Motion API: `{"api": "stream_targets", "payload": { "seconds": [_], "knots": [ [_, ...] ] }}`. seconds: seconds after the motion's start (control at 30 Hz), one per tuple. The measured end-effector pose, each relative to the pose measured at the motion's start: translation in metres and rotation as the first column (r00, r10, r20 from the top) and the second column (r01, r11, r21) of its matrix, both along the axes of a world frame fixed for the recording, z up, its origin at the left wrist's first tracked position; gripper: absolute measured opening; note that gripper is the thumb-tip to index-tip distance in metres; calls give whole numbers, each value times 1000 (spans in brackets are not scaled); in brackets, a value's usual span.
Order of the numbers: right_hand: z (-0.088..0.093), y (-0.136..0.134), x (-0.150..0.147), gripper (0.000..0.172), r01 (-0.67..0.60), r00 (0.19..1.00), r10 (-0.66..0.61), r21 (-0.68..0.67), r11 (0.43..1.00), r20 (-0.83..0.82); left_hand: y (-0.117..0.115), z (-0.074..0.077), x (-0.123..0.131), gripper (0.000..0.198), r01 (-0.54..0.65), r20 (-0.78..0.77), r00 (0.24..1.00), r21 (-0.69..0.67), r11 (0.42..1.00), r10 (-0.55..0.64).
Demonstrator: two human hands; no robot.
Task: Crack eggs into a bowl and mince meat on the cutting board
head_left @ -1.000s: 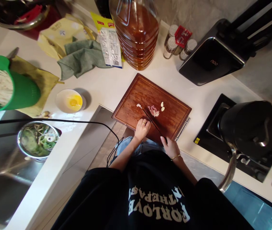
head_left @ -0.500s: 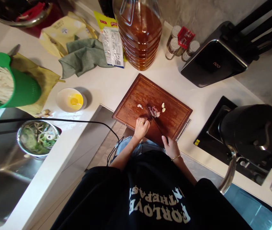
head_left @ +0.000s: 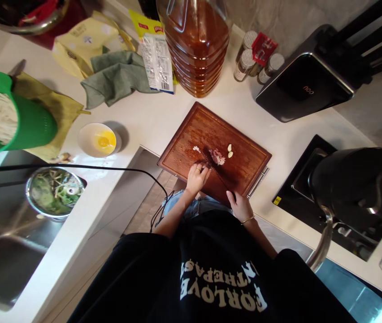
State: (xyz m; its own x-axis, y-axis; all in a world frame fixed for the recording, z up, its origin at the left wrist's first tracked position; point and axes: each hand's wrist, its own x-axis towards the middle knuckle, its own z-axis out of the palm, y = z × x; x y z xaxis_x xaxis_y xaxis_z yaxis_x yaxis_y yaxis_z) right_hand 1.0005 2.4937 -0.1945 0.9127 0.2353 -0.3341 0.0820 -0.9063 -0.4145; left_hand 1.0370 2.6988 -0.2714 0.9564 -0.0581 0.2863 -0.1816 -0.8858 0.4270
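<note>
My right hand (head_left: pixel 240 206) is wrapped around the handle of a dark kitchen knife (head_left: pixel 220 176), whose blade slants up and left across the wooden cutting board (head_left: pixel 186 128). On the board's near edge, my left hand (head_left: pixel 197 177) has its fingers bent and bunched beside the blade; whatever is under the fingertips is hidden. A small heap of chopped reddish-white pieces (head_left: pixel 218 157), perhaps meat or shallot, lies just right of the blade. Pale garlic cloves (head_left: pixel 230 151) sit further right, and a few white bits (head_left: pixel 196 149) lie to the left.
Left of the board stands a white bowl (head_left: pixel 85 140) with egg in it, beyond it a green colander (head_left: pixel 39 128) of noodles. A large oil jug (head_left: pixel 196 49) is behind the board. To the right are a knife block (head_left: pixel 303 85) and a black pot (head_left: pixel 352 184). A cable (head_left: pixel 120 169) crosses left.
The knife blade has swung slightly left, nearer the fingers of my left hand. My right hand keeps its grip, almost in the same place. The view has shifted a little.
</note>
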Motion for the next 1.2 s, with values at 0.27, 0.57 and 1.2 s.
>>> {"api": "stream_targets", "payload": {
  "seconds": [0.27, 0.57, 1.2],
  "knots": [
    [-1, 5, 7, 46, 18, 998, -20, -25, 1000, -64, 0, 0, 2, 23, -12, 27, 1000, 76, 997, 10],
    [-3, 14, 21, 49, 41, 995, -39, 21, 999, -95, -2, 1, 3, 21, 61, 4, 998, -17, 998, -61],
    [6, 8, 18, 48, 11, 996, -10, 10, 1000, -84, -2, 5, 2, 24, 23, -40, 999, -47, 999, -25]
  ]
}}
